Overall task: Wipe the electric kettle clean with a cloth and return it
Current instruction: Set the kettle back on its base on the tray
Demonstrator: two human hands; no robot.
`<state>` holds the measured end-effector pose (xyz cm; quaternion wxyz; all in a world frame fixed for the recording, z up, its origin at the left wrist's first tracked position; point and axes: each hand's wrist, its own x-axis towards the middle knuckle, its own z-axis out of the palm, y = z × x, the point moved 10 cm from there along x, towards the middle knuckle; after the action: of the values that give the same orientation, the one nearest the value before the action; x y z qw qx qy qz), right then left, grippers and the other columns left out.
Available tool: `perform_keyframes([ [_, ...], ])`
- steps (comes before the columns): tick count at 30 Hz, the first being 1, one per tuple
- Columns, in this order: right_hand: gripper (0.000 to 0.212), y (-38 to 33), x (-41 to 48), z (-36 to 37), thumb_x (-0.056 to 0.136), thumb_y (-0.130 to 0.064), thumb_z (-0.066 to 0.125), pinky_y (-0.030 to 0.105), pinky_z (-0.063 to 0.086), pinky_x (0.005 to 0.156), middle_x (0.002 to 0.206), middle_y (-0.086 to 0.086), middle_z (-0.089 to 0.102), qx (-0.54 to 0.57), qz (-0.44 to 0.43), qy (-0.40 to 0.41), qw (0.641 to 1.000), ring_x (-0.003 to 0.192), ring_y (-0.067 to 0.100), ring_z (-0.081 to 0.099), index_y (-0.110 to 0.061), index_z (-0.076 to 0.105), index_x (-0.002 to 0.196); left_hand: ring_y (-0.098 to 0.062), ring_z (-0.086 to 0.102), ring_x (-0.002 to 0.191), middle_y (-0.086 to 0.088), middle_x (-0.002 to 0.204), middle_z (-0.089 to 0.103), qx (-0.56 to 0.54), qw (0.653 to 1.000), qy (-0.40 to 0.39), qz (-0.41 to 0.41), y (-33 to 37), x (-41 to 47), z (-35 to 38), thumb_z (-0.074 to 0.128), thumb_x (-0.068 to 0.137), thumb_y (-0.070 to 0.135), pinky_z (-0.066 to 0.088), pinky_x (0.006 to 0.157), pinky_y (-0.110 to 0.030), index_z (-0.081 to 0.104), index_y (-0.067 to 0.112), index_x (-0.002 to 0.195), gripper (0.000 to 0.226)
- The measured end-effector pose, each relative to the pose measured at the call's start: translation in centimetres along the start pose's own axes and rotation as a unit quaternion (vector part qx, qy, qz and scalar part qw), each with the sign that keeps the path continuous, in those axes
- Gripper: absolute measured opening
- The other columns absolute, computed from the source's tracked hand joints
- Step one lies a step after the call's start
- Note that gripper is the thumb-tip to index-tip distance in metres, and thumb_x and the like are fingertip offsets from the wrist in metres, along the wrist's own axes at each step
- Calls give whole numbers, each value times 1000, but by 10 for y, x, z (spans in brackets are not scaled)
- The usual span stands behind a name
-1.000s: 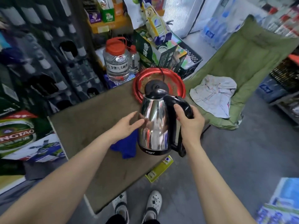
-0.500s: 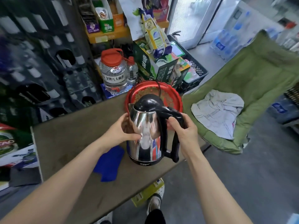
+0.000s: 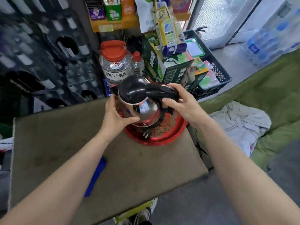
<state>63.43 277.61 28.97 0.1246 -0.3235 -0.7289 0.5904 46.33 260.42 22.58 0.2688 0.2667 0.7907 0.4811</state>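
Note:
The steel electric kettle [image 3: 146, 111] with a black lid and handle hangs low over the red tray [image 3: 172, 137] at the table's far right. My right hand [image 3: 180, 103] grips the black handle from the right. My left hand [image 3: 116, 114] holds the shiny body on its left side, thumb and fingers curved around it. The kettle's base is hidden beneath it; a plug [image 3: 146, 135] lies on the tray. The blue cloth [image 3: 97, 172] lies on the brown table [image 3: 146, 168], partly hidden under my left forearm.
A big clear jar with a red lid [image 3: 115, 65] and green boxes [image 3: 168, 69] stand just behind the tray. A black crate [image 3: 217, 73] sits to the right. A green chair with a white rag [image 3: 240, 120] is right of the table. Bottle crates fill the left.
Both hands have carried the kettle away from me and to the right, from above the table's middle to just over the red tray. The blue cloth stays on the table.

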Motion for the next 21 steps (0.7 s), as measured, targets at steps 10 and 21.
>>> perform_keyframes([
  [10,33,38,19,-12,98,-23,67,60,54,91,108,-6,64,25,50,45,997,93,13,63,-31,56,128,-14,31,140,-2,153,29,71,997,-13,28,-4,36,24,92,55,36,26,112,-26,18,17,153,125],
  [21,33,57,14,-38,98,-19,67,55,56,91,110,3,57,9,59,59,996,97,23,60,-23,50,126,-15,33,141,1,156,26,95,994,-21,56,15,42,50,91,53,44,32,116,-39,17,20,153,127],
])
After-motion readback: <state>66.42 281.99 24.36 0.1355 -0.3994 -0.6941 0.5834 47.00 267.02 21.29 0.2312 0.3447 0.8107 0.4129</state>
